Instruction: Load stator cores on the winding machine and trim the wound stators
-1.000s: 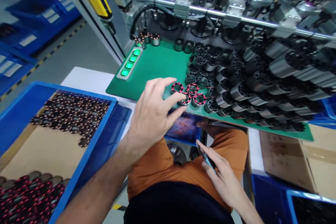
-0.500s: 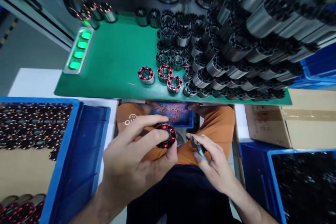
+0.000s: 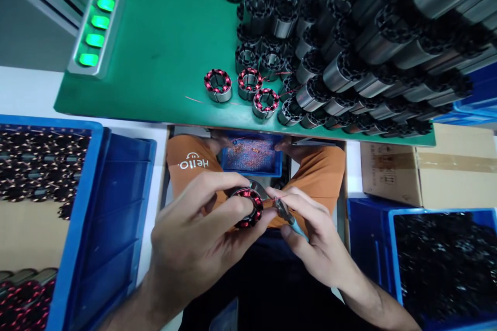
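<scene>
Our left hand (image 3: 198,232) holds a wound stator (image 3: 248,208) over our lap, just below the near edge of the bench: thumb and fingers are closed round its dark body, and its ring of red copper coils tilts toward the right. Our right hand (image 3: 314,238) is closed on small cutters (image 3: 289,217) with a pale blue handle, and their tip touches the stator's right side, where a thin red wire end sticks out. Both hands sit close together, nearly touching, above orange trousers (image 3: 318,170).

Under the bench edge, just beyond the hands, a small blue tray (image 3: 252,155) holds copper wire scraps. On the green mat (image 3: 163,62) that covers the bench, three more wound stators (image 3: 243,85) stand upright near the near edge, close to each other. Right of them and toward the far right corner lies a big heap of bare black and grey stator cores (image 3: 349,46), some upright, many on their sides. At the mat's left edge a grey panel carries four lit green buttons (image 3: 95,31).

To our left a blue bin (image 3: 108,201) holds rows of dark wound parts on cardboard. To our right stand a cardboard box (image 3: 427,170) and another blue bin (image 3: 392,227) filled with black parts.
</scene>
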A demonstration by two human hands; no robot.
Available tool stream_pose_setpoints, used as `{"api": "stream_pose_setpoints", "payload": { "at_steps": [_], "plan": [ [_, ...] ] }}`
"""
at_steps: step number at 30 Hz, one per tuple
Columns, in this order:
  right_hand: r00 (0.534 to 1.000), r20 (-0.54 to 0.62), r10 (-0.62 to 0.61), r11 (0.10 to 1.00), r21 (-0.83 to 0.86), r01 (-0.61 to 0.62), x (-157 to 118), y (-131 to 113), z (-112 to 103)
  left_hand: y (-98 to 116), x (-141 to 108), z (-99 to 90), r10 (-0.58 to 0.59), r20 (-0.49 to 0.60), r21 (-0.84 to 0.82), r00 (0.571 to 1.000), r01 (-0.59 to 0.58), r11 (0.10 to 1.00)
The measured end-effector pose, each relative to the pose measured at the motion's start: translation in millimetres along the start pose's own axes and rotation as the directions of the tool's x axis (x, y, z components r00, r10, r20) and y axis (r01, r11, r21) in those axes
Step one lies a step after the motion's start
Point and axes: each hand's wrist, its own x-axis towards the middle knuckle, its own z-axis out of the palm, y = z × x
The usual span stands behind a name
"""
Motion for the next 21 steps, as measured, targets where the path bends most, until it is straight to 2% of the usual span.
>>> {"api": "stream_pose_setpoints", "payload": {
  "at_steps": [5, 9, 11, 13, 15, 17, 19, 21],
  "plan": [
    [0.999, -0.051, -0.018, 0.997, -0.076, 0.014, 0, -1, 1, 2, -3, 0.1, 0.021, 0.002, -0.003, 1.0, -0.02, 1.0],
    [0.995, -0.07, -0.065, 0.996, -0.07, 0.06, 1, -1, 1, 3, -5, 1.7, 0.004, 0.008, -0.03, 1.0, -0.004, 1.0],
    [0.997, -0.065, -0.028, 0.997, -0.077, 0.023, 1, 1, -1, 1, -5, 3.7, -0.032, -0.005, -0.08, 0.999, 0.032, 0.996],
    [0.994, -0.099, 0.036, 0.991, -0.126, -0.048, 3, 3, -5, -3, -4, 6.6, -0.127, 0.033, -0.227, 0.991, 0.132, 0.965],
    [0.987, -0.153, 0.048, 0.976, -0.202, -0.078, 5, 7, -9, -8, -4, 11.0, -0.259, 0.12, -0.44, 0.958, 0.285, 0.852],
    [0.984, -0.179, -0.02, 0.957, -0.289, -0.033, 8, 10, -11, -13, -4, 17.4, -0.375, 0.218, -0.634, 0.901, 0.423, 0.647],
    [0.978, -0.171, -0.122, 0.928, -0.37, 0.051, 10, 12, -11, -16, -3, 25.3, -0.452, 0.286, -0.763, 0.845, 0.486, 0.426],
    [0.96, -0.174, -0.221, 0.888, -0.443, 0.124, 11, 12, -9, -15, -2, 33.1, -0.477, 0.345, -0.82, 0.809, 0.507, 0.267]
  ]
}}
